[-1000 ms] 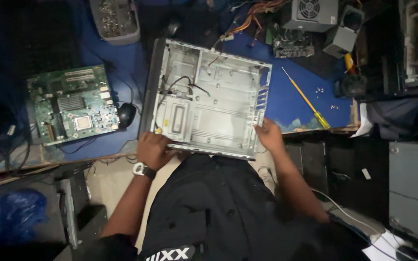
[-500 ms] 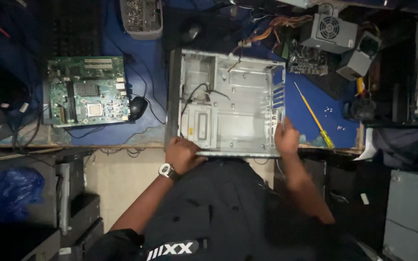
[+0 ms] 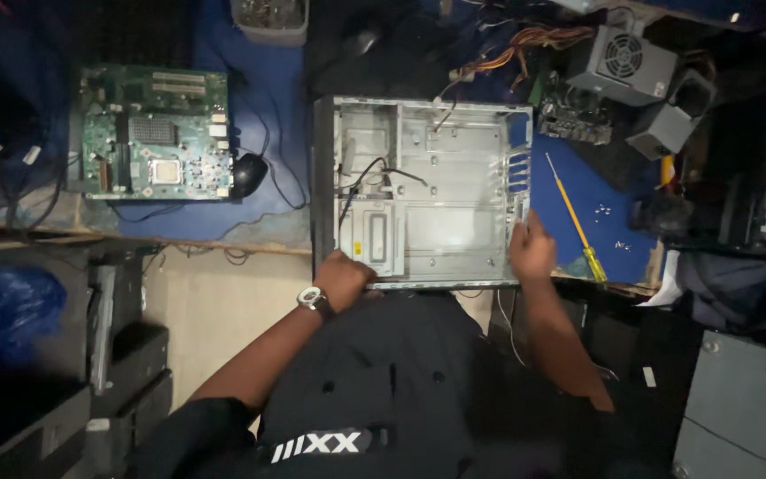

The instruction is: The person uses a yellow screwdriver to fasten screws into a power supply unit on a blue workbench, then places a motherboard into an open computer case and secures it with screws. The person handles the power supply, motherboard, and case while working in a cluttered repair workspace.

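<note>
While both hands grip the empty grey computer case (image 3: 427, 191) on the blue table (image 3: 259, 186), left hand (image 3: 345, 277) curled on its near edge, right hand (image 3: 532, 250) at its corner, the green motherboard (image 3: 154, 131) lies already out, well apart.

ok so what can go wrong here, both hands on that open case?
The open computer case overhangs the table's near edge, gripped by the left hand and right hand; it might tip or slip. Bare sheet-metal edges could cut fingers. The yellow screwdriver and loose screws alongside could get knocked off.
</note>
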